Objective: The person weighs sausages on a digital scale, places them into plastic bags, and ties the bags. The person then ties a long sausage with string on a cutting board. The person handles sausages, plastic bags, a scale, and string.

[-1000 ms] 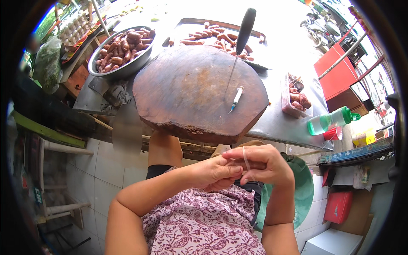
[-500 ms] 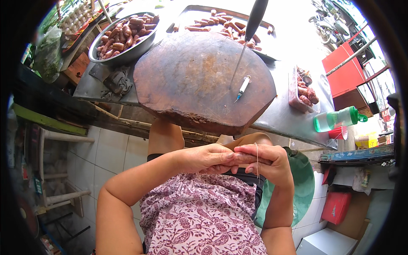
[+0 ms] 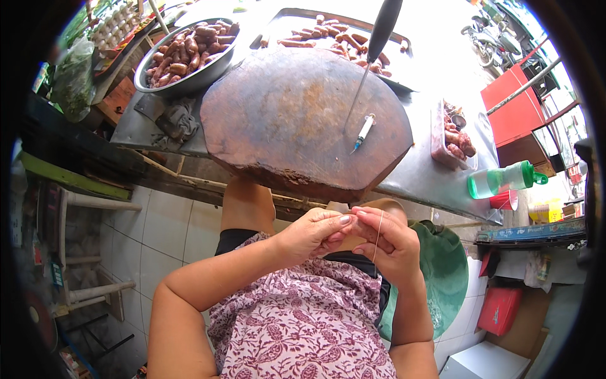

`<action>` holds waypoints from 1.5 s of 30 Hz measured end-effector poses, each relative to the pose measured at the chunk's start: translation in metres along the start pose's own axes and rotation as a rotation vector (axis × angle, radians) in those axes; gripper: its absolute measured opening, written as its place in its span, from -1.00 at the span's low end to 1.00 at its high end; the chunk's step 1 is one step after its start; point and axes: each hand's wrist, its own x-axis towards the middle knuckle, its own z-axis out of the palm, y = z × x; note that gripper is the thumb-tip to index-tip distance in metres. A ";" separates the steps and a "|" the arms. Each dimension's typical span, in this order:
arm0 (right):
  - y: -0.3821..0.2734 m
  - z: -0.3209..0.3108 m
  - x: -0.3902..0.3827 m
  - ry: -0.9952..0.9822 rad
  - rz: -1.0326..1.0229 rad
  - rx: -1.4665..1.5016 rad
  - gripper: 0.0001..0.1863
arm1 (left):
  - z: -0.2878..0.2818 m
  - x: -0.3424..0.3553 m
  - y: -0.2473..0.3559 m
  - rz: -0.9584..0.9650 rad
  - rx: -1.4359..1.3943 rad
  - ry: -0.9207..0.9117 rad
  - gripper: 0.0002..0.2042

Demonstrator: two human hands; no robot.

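My left hand [image 3: 312,237] is closed in a pinch beside my right hand, over my lap; what it pinches is too small to make out. My right hand [image 3: 394,249] curls round a short pinkish sausage [image 3: 364,232], partly hidden by the fingers, with a thin string [image 3: 377,246] hanging across them. Beyond both hands is a thick round wooden chopping block [image 3: 271,126], with a long thin blade with black handle [image 3: 382,31] upright in it and a white syringe with blue tip [image 3: 365,131] lying on top.
On the metal table [image 3: 429,186] are a bowl of sausages [image 3: 189,57], a tray of sausages [image 3: 331,35], a grey cloth [image 3: 180,123], a meat container [image 3: 451,139], a green bottle [image 3: 499,182] and a red cup [image 3: 504,199]. A wooden rack [image 3: 95,202] stands at left.
My hands have risen slightly. My left hand has turned into a tighter pinch, and my right fingers now cover more of the sausage. The block and syringe sit higher in the picture.
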 end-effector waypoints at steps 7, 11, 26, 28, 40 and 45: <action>-0.005 -0.004 -0.002 -0.038 -0.081 -0.093 -0.46 | 0.001 -0.011 0.004 -0.078 0.013 -0.154 -0.63; 0.003 0.000 -0.006 -0.023 0.003 0.042 -0.47 | -0.003 -0.014 -0.001 -0.109 -0.039 -0.133 -0.64; -0.009 0.018 -0.012 0.118 -0.301 -0.579 -0.63 | -0.001 -0.016 -0.009 0.588 1.164 0.207 -0.75; -0.011 0.009 -0.013 0.054 0.059 -0.230 -0.65 | 0.003 -0.022 -0.010 0.914 1.561 0.280 -0.86; 0.048 0.045 0.021 0.161 0.128 0.547 -0.31 | 0.022 -0.010 -0.019 0.590 0.689 0.373 -0.58; -0.017 0.012 -0.008 -0.378 0.666 0.544 -0.66 | 0.000 -0.023 0.026 0.961 1.459 0.669 -0.85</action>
